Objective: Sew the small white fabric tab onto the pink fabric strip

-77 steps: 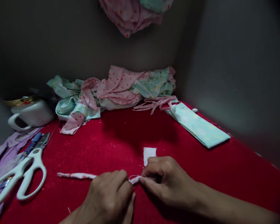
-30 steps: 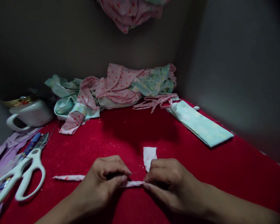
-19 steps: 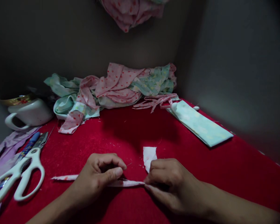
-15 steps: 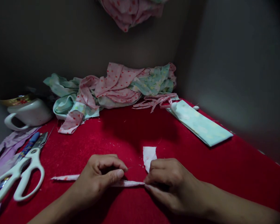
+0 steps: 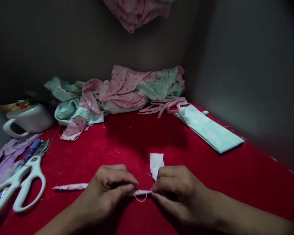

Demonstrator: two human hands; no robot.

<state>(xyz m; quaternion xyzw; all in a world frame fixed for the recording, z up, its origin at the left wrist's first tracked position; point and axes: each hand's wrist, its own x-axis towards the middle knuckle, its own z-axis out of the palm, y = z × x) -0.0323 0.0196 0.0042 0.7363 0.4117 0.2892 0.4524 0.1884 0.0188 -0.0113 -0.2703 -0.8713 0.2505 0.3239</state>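
Observation:
A narrow folded strip of pale pink fabric (image 5: 72, 186) lies crosswise in front of me, its left end tapering out past my wrist. My left hand (image 5: 112, 186) is closed over the strip, thumb and fingertips together where the fabric comes out. Pinched closed on the strip's right part is my right hand (image 5: 178, 189). Between the hands, a loop of thin white thread (image 5: 140, 199) hangs below the fabric. A flared pale piece of fabric (image 5: 156, 164) sticks up behind my right knuckles; how it joins the strip is hidden.
White-handled scissors (image 5: 30, 182) and a blue pen-like item (image 5: 30, 151) lie at left on lilac cloth (image 5: 7, 153). A white mug (image 5: 30, 120) stands behind. Crumpled printed cloth (image 5: 122, 88) lines the back; folded mint fabric (image 5: 210, 129) rests at right on the red surface (image 5: 235, 182).
My left hand has shifted slightly right, closer to my right hand. A slack thread loop now shows between them. My right hand has stayed in place.

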